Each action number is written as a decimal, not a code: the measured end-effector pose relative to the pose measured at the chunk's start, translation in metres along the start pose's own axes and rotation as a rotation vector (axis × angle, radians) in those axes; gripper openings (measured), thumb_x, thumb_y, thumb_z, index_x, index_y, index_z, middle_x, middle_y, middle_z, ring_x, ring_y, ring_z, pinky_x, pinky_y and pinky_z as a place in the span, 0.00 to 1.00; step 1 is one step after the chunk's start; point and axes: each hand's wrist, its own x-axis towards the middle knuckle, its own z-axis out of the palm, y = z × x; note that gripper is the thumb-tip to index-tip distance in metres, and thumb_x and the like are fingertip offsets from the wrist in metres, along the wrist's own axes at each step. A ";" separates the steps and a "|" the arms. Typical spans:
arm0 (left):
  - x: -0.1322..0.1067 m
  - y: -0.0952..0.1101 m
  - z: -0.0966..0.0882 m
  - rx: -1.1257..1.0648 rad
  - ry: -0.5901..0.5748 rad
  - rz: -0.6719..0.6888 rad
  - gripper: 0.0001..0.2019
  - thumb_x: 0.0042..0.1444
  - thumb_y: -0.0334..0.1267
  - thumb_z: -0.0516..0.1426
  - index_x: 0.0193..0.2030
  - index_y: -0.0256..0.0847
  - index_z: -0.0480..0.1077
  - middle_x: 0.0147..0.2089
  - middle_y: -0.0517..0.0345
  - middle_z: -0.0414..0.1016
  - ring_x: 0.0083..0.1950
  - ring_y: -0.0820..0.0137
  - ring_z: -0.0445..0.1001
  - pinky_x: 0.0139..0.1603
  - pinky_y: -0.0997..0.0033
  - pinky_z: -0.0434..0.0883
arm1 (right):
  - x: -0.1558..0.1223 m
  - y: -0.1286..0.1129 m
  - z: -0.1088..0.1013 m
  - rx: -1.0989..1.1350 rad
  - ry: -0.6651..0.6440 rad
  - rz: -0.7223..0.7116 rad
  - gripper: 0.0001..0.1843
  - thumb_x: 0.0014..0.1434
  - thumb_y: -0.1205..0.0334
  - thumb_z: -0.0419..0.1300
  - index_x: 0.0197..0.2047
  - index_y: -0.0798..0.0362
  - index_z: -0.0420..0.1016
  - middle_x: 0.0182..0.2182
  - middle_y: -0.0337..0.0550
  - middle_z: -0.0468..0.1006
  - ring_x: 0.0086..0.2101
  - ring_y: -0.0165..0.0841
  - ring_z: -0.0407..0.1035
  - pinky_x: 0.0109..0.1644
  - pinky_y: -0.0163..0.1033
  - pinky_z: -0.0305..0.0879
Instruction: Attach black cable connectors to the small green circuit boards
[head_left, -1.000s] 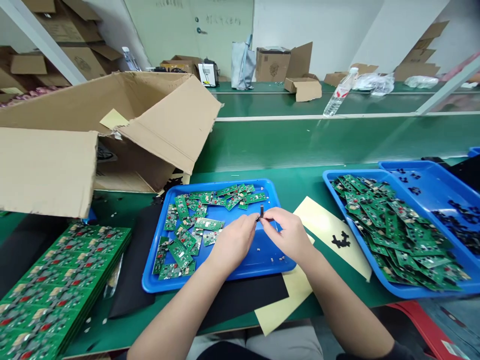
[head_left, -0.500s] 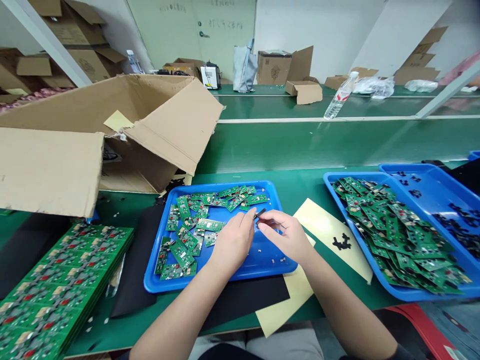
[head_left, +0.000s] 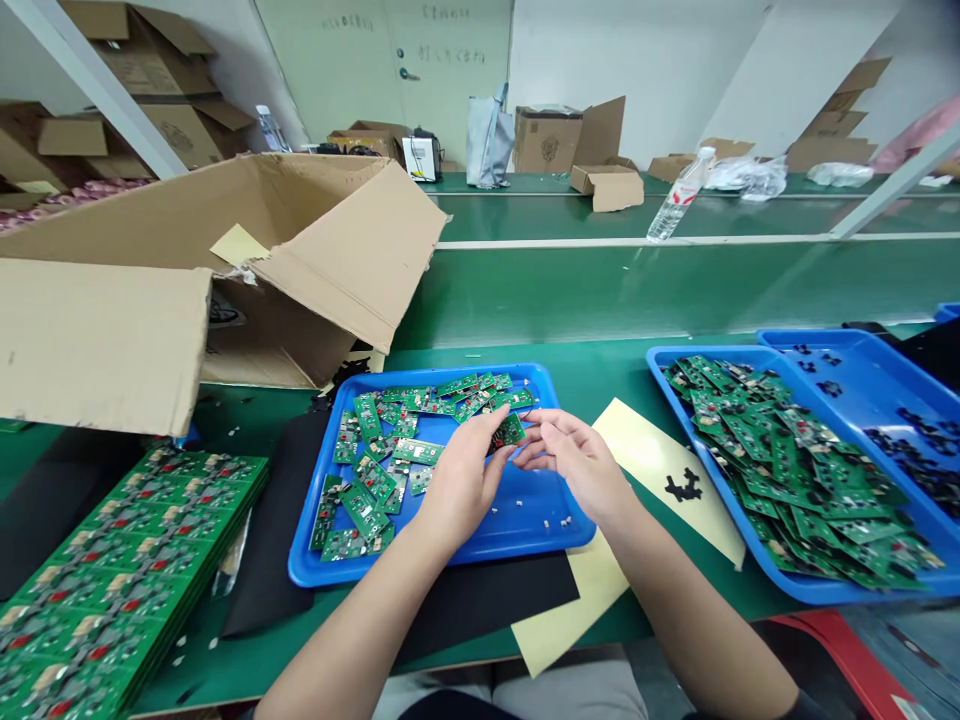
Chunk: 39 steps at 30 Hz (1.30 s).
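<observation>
My left hand (head_left: 461,475) pinches a small green circuit board (head_left: 508,432) by its edge, face up, over the blue tray (head_left: 517,530) in front of me. My right hand (head_left: 574,457) is right beside it, fingers loosely curled and touching the board's far side. Several more small green boards (head_left: 390,440) lie scattered over the left and back of this tray, and tiny loose bits lie on its bare floor.
A second blue tray (head_left: 806,585) heaped with green boards sits to the right, a third (head_left: 862,360) with black parts behind it. Yellow paper (head_left: 652,455) carries a black piece. A stack of board panels (head_left: 112,570) lies at left, behind it an open cardboard box (head_left: 225,260).
The board was held edge-on between both hands' fingertips; now it lies flat, face up, in my left fingers, and my right hand has loosened.
</observation>
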 end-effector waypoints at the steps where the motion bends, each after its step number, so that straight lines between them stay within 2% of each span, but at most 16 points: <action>1: 0.000 0.000 0.000 0.004 0.013 0.007 0.19 0.62 0.35 0.49 0.60 0.42 0.58 0.54 0.46 0.71 0.56 0.61 0.69 0.53 0.56 0.70 | -0.001 0.000 0.000 -0.006 -0.008 -0.014 0.20 0.56 0.45 0.57 0.42 0.53 0.71 0.30 0.42 0.77 0.28 0.33 0.75 0.33 0.40 0.74; 4: 0.001 0.002 -0.002 0.014 0.047 0.014 0.16 0.62 0.35 0.50 0.56 0.41 0.61 0.51 0.47 0.72 0.54 0.62 0.71 0.52 0.58 0.71 | -0.003 0.000 0.001 -0.149 0.024 -0.137 0.17 0.58 0.48 0.56 0.42 0.52 0.72 0.32 0.44 0.78 0.30 0.34 0.75 0.35 0.41 0.74; 8: 0.004 0.004 -0.005 0.014 0.100 0.009 0.14 0.61 0.34 0.51 0.54 0.41 0.62 0.48 0.48 0.73 0.50 0.63 0.73 0.49 0.61 0.72 | -0.008 -0.004 0.000 -0.539 0.108 -0.496 0.10 0.60 0.59 0.55 0.40 0.51 0.75 0.35 0.46 0.78 0.37 0.37 0.74 0.41 0.44 0.72; 10: 0.006 0.004 -0.008 0.018 0.152 -0.003 0.13 0.61 0.34 0.52 0.53 0.41 0.62 0.46 0.49 0.73 0.48 0.64 0.73 0.47 0.63 0.73 | -0.009 -0.007 -0.002 -0.639 0.137 -0.640 0.09 0.60 0.62 0.54 0.40 0.51 0.75 0.35 0.46 0.78 0.37 0.37 0.74 0.42 0.45 0.72; 11: 0.006 0.004 -0.009 0.028 0.185 0.005 0.13 0.60 0.33 0.53 0.52 0.42 0.63 0.46 0.50 0.73 0.47 0.65 0.73 0.47 0.63 0.73 | -0.010 -0.008 -0.003 -0.630 0.150 -0.661 0.09 0.60 0.62 0.54 0.41 0.51 0.75 0.34 0.46 0.78 0.36 0.36 0.74 0.42 0.44 0.72; 13: 0.007 0.004 -0.011 0.069 0.252 0.062 0.14 0.58 0.32 0.55 0.51 0.43 0.64 0.46 0.51 0.72 0.47 0.65 0.73 0.47 0.63 0.73 | -0.010 -0.009 -0.006 -0.493 0.151 -0.591 0.12 0.61 0.57 0.54 0.44 0.51 0.73 0.34 0.46 0.78 0.34 0.35 0.74 0.40 0.44 0.72; 15: 0.006 0.003 -0.011 0.109 0.305 0.163 0.14 0.57 0.29 0.56 0.50 0.43 0.65 0.46 0.51 0.70 0.48 0.66 0.72 0.49 0.63 0.72 | -0.010 -0.009 -0.009 -0.269 0.103 -0.438 0.18 0.61 0.47 0.52 0.44 0.52 0.73 0.32 0.45 0.77 0.31 0.35 0.74 0.36 0.43 0.73; 17: 0.005 0.002 -0.010 0.127 0.316 0.258 0.15 0.56 0.27 0.56 0.49 0.44 0.66 0.45 0.53 0.68 0.50 0.66 0.72 0.51 0.61 0.72 | -0.008 -0.010 -0.011 -0.097 0.025 -0.289 0.27 0.59 0.38 0.48 0.37 0.53 0.73 0.29 0.45 0.77 0.28 0.34 0.74 0.32 0.42 0.73; 19: 0.003 0.000 -0.008 0.139 0.299 0.330 0.16 0.56 0.24 0.56 0.49 0.44 0.67 0.43 0.54 0.68 0.51 0.65 0.71 0.54 0.56 0.70 | -0.007 -0.012 -0.012 -0.045 -0.047 -0.184 0.30 0.57 0.34 0.48 0.30 0.54 0.73 0.24 0.44 0.76 0.25 0.33 0.72 0.30 0.40 0.72; 21: 0.002 -0.002 -0.008 0.165 0.293 0.375 0.17 0.55 0.23 0.56 0.48 0.44 0.68 0.43 0.55 0.69 0.52 0.64 0.71 0.55 0.53 0.69 | -0.007 -0.016 -0.011 -0.071 -0.081 -0.107 0.25 0.55 0.39 0.55 0.24 0.54 0.71 0.20 0.41 0.74 0.22 0.31 0.70 0.29 0.37 0.70; 23: 0.002 -0.003 -0.008 0.193 0.309 0.397 0.17 0.54 0.23 0.56 0.48 0.44 0.69 0.42 0.54 0.70 0.52 0.63 0.71 0.55 0.53 0.68 | -0.008 -0.020 -0.010 -0.103 -0.093 -0.046 0.19 0.53 0.48 0.61 0.22 0.54 0.70 0.19 0.38 0.73 0.22 0.28 0.69 0.29 0.35 0.69; 27: 0.003 -0.004 -0.009 0.214 0.357 0.406 0.18 0.54 0.24 0.57 0.49 0.45 0.70 0.41 0.55 0.73 0.51 0.63 0.72 0.54 0.54 0.68 | -0.011 -0.024 -0.008 -0.070 -0.137 0.024 0.11 0.52 0.57 0.62 0.24 0.54 0.71 0.19 0.37 0.73 0.23 0.28 0.68 0.30 0.34 0.68; 32: 0.005 -0.003 -0.010 0.226 0.374 0.411 0.17 0.52 0.26 0.60 0.48 0.45 0.70 0.40 0.55 0.74 0.48 0.64 0.73 0.51 0.56 0.70 | -0.011 -0.024 -0.008 0.040 -0.217 0.083 0.08 0.52 0.61 0.62 0.25 0.54 0.71 0.20 0.36 0.74 0.23 0.27 0.68 0.30 0.34 0.67; 39: 0.007 0.002 -0.010 0.136 0.361 0.385 0.17 0.50 0.28 0.62 0.47 0.42 0.70 0.40 0.53 0.74 0.41 0.67 0.74 0.43 0.65 0.74 | -0.007 -0.019 -0.006 0.243 -0.335 0.245 0.12 0.52 0.59 0.63 0.22 0.55 0.69 0.17 0.34 0.72 0.18 0.24 0.66 0.26 0.31 0.65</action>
